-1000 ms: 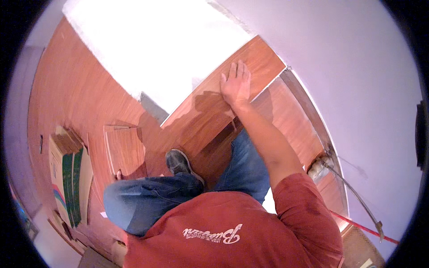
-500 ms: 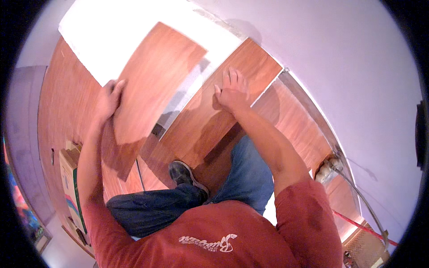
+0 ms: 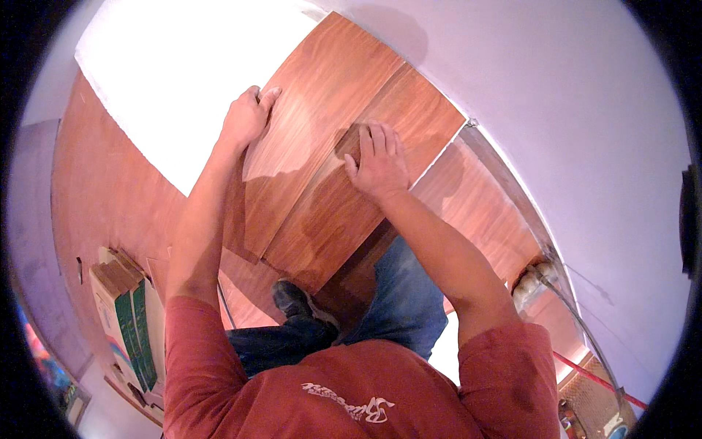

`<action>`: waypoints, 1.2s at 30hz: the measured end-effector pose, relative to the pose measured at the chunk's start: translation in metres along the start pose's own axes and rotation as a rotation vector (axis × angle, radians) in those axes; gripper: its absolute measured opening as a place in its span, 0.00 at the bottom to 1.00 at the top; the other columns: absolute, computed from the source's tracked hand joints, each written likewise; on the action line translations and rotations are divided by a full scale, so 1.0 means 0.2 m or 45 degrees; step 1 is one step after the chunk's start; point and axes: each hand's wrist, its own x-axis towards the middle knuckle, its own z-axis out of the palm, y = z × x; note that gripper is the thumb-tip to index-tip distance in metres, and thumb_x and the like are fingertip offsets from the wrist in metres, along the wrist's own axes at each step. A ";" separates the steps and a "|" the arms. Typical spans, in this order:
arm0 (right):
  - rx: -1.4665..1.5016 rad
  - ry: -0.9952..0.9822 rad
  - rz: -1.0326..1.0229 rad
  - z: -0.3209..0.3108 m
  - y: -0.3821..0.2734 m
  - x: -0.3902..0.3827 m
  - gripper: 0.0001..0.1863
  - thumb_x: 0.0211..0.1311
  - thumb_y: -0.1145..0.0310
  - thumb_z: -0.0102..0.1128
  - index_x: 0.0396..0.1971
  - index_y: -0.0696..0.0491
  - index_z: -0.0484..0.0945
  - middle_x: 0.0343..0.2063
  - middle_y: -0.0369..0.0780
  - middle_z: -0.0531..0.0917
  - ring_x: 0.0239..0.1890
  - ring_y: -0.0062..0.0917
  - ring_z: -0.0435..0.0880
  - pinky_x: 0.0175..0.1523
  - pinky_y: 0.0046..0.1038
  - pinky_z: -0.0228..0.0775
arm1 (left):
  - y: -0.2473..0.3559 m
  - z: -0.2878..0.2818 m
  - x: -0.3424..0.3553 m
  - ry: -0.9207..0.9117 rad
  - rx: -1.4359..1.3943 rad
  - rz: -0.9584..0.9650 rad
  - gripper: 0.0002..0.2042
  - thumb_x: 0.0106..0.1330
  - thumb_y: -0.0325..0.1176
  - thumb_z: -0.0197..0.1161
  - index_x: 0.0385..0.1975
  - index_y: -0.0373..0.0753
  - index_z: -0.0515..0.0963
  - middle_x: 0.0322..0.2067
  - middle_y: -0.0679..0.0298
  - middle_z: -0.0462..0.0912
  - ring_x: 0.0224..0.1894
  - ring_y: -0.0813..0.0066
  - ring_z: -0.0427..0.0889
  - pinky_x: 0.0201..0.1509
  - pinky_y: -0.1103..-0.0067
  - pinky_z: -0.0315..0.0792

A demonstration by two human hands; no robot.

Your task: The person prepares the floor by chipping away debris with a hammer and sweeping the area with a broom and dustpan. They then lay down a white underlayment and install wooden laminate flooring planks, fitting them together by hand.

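Observation:
My left hand (image 3: 252,117) grips the left edge of a reddish wood-look plank (image 3: 336,73) lying over the white underlay sheet (image 3: 175,66). My right hand (image 3: 376,161) rests with fingers apart on a neighbouring plank (image 3: 420,117), close to the seam between the two boards. The two planks lie alongside each other, the upper one reaching farther toward the wall; I cannot tell whether their edges are locked together. My shoe (image 3: 292,300) and bent legs are below them.
A pale wall (image 3: 592,132) borders the floor at the right. Boxes of planks (image 3: 128,329) stand at the left on laid flooring (image 3: 110,183). At the right lie a long metal bar (image 3: 585,329), a lumpy pale object (image 3: 526,285) and a red strap (image 3: 607,384).
My left hand came into view holding another plank and has moved it up and right over the underlay, beside the board under my right hand. My right hand shifted slightly downward in view.

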 end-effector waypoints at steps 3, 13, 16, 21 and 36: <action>0.003 0.021 -0.001 0.02 0.00 0.00 0.39 0.62 0.50 0.65 0.66 0.61 0.69 0.68 0.51 0.67 0.71 0.48 0.63 0.77 0.53 0.53 | 0.03 0.04 0.04 -0.004 0.001 0.001 0.33 0.76 0.62 0.55 0.40 0.27 0.80 0.35 0.38 0.86 0.40 0.42 0.87 0.48 0.58 0.78; 0.011 0.039 -0.024 0.02 0.01 0.01 0.39 0.62 0.49 0.65 0.65 0.63 0.70 0.68 0.52 0.69 0.73 0.46 0.63 0.77 0.52 0.52 | 0.01 0.04 0.09 0.001 0.065 0.036 0.34 0.76 0.63 0.54 0.41 0.28 0.80 0.36 0.37 0.86 0.42 0.41 0.87 0.50 0.57 0.78; 0.022 0.036 -0.020 0.02 0.01 0.01 0.39 0.61 0.50 0.65 0.65 0.62 0.70 0.68 0.52 0.68 0.73 0.47 0.62 0.77 0.52 0.53 | 0.02 0.04 0.09 -0.011 0.080 0.028 0.34 0.76 0.63 0.53 0.42 0.28 0.80 0.36 0.38 0.86 0.42 0.41 0.87 0.49 0.57 0.78; 0.040 0.039 -0.021 0.02 0.02 0.01 0.38 0.61 0.51 0.65 0.65 0.60 0.70 0.69 0.51 0.67 0.73 0.48 0.62 0.76 0.52 0.54 | 0.03 0.03 0.08 -0.010 0.064 0.042 0.34 0.76 0.62 0.53 0.42 0.28 0.80 0.36 0.37 0.86 0.42 0.40 0.87 0.49 0.57 0.78; 0.058 0.053 -0.013 0.03 0.02 0.00 0.39 0.60 0.52 0.65 0.66 0.60 0.69 0.69 0.51 0.67 0.72 0.48 0.63 0.76 0.51 0.53 | 0.00 0.07 0.11 -0.023 0.080 0.032 0.34 0.76 0.63 0.52 0.45 0.28 0.80 0.38 0.36 0.86 0.46 0.40 0.87 0.52 0.57 0.78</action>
